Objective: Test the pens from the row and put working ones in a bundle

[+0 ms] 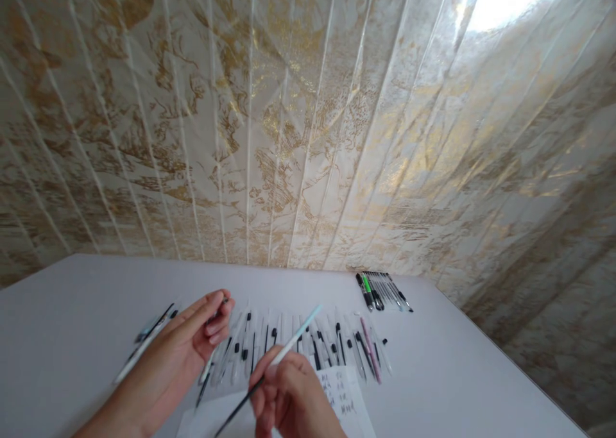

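Note:
My right hand (291,390) is at the lower middle, its fingers closed around a slim pen (299,331). The pen's upper end is white turning pale blue. From the other side of my fingers a thin dark shaft slants down to the left; I cannot tell whether it is one piece with the pen. To the left, my left hand (205,326) is raised above the table, with thumb and fingers pinched together. Something small and dark shows at its fingertips, too small to name. Behind and below both hands, several clear pen barrels and black caps (274,333) lie in a row.
A sheet of paper with handwriting (344,403) lies under my right hand. A clear pack of pens (382,290), one bright green, lies at the back right of the white table (447,361). More pens (144,342) lie beyond my left forearm. Gold-patterned sheeting (289,136) rises behind the table.

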Demonstrator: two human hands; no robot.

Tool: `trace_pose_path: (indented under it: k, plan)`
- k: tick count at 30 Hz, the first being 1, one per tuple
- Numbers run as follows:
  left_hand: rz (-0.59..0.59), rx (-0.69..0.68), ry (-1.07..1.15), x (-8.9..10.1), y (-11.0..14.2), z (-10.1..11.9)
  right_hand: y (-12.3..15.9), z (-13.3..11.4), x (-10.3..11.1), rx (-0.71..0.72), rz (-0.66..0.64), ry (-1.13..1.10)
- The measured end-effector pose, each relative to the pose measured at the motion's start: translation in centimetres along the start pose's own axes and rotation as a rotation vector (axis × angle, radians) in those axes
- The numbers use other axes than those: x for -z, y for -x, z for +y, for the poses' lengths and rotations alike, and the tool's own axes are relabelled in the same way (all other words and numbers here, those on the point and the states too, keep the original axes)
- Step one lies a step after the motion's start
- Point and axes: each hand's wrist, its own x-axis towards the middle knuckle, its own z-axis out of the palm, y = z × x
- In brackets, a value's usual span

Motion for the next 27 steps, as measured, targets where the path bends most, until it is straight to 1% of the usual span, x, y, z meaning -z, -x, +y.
trace_pose_path:
  k: [2, 4, 6, 8, 10, 13, 17, 19, 21, 24, 26, 27]
  plan:
    - [-0.058, 0.009, -0.124, 0.0, 0.3, -0.9, 0.1, -1.1, 0.2, 0.193, 0.105, -0.081]
    - [-0.068, 0.035, -0.208, 0.0, 0.6, -1.7, 0.4, -2.2, 0.7, 0.344, 0.19, -0.066]
    - [-0.089, 0.077, -0.269, -0.2, 0.9, -2.4, 0.6, -3.0, 1.3, 0.442, 0.239, -0.009]
    - [-0.115, 0.111, -0.317, -0.6, 1.3, -2.9, 0.8, -3.4, 1.8, 0.506, 0.253, 0.057]
    - [-0.131, 0.134, -0.336, -1.0, 1.6, -3.3, 0.8, -3.5, 2.1, 0.527, 0.242, 0.101]
    - [-0.131, 0.147, -0.313, -1.4, 1.8, -3.5, 0.7, -3.2, 2.2, 0.515, 0.231, 0.137]
    - [-0.106, 0.146, -0.304, -1.5, 1.8, -3.5, 0.6, -2.7, 2.0, 0.493, 0.243, 0.191]
    - [-0.113, 0.148, -0.321, -1.4, 1.8, -3.5, 0.7, -2.5, 1.9, 0.483, 0.238, 0.24]
    - [-0.139, 0.164, -0.324, -1.4, 1.9, -3.7, 0.9, -2.6, 1.7, 0.485, 0.236, 0.335]
    - [-0.161, 0.23, -0.221, -1.6, 2.3, -4.4, 1.5, -3.1, 1.5, 0.506, 0.257, 0.591]
    - [-0.179, 0.311, -0.116, -1.7, 2.7, -5.2, 1.9, -3.5, 1.4, 0.475, 0.213, 0.725]
    - [-0.189, 0.353, -0.065, -1.8, 2.9, -5.6, 2.0, -3.8, 1.4, 0.432, 0.177, 0.737]
